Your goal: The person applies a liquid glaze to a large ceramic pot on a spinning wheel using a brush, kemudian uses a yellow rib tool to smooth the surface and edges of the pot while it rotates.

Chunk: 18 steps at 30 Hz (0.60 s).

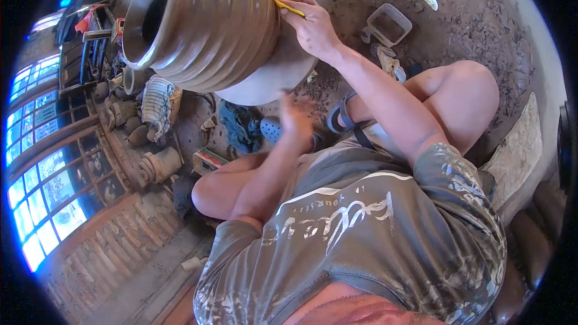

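Observation:
A large brown clay pot (211,30) with ridged, wet-looking walls stands on a pale round wheel head (259,84), its wide mouth toward the left. My right hand (316,29) is closed around a thin yellow tool (289,7), whose end meets the pot's wall close to its base. What kind of tool it is, I cannot make out. Nearer my lap, just past the wheel's rim, my left hand (296,117) is apart from the pot. Motion smears its fingers, so their pose and anything in them are unclear.
A clear plastic tub (389,25) sits on the clay-littered ground at the right. Dark green cloth (241,127) and a blue perforated shoe (271,130) lie near the wheel. Several pots (159,165) and a striped sack (161,105) stand at the left, by windows.

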Each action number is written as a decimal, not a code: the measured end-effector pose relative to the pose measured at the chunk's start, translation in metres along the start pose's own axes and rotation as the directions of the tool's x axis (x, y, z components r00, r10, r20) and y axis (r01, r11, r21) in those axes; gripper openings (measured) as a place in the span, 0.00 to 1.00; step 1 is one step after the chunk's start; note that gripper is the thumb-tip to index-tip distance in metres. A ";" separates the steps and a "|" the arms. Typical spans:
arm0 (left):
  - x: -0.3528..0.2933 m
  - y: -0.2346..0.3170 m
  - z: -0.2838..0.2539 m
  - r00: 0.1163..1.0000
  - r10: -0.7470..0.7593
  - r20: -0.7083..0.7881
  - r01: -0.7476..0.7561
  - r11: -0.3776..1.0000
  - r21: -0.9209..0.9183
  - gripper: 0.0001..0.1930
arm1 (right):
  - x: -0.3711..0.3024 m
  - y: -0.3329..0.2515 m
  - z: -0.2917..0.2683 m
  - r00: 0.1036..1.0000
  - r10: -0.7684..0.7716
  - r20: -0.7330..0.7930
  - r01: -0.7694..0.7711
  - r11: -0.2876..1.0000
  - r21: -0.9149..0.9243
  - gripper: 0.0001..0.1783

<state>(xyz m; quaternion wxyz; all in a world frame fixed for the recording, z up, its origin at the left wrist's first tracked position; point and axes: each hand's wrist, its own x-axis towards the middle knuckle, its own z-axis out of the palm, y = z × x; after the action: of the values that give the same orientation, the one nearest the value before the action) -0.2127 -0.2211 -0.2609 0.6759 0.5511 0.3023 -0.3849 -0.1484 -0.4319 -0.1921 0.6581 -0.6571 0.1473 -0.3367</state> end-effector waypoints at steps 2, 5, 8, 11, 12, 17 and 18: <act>0.035 0.052 -0.041 0.937 0.347 -0.035 -0.348 0.921 -0.177 0.47 | -0.006 0.000 0.001 0.998 -0.058 -0.013 0.057 0.996 -0.069 0.14; 0.050 0.120 -0.069 0.873 0.475 -0.106 -0.487 0.858 -0.161 0.46 | -0.013 -0.002 0.002 0.997 -0.082 -0.016 0.080 0.992 -0.100 0.15; 0.053 0.076 -0.037 0.834 0.412 -0.367 -0.443 0.897 0.001 0.41 | -0.020 0.000 0.005 0.995 -0.077 -0.060 0.074 0.996 -0.047 0.15; 0.025 0.004 -0.011 0.980 0.190 0.063 -0.194 0.979 0.065 0.39 | -0.027 -0.010 0.004 0.998 -0.061 -0.021 0.059 0.995 -0.086 0.16; 0.025 -0.012 -0.017 0.941 0.092 0.326 -0.155 0.973 0.172 0.37 | -0.026 -0.010 0.006 0.997 -0.064 -0.036 0.062 0.997 -0.053 0.15; 0.001 0.029 -0.003 0.982 0.191 0.002 -0.190 0.980 -0.054 0.48 | -0.018 -0.012 -0.004 0.996 -0.069 -0.064 0.063 0.993 -0.099 0.15; 0.034 0.060 -0.038 0.920 0.390 0.030 -0.384 0.915 -0.120 0.49 | -0.020 -0.014 -0.002 0.996 -0.064 -0.060 0.058 0.993 -0.104 0.15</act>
<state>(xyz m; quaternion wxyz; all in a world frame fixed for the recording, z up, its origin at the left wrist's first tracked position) -0.1428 -0.1845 -0.2661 0.7764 0.5506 0.1901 -0.2407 -0.1681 -0.4198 -0.1840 0.6081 -0.6831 0.1648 -0.3692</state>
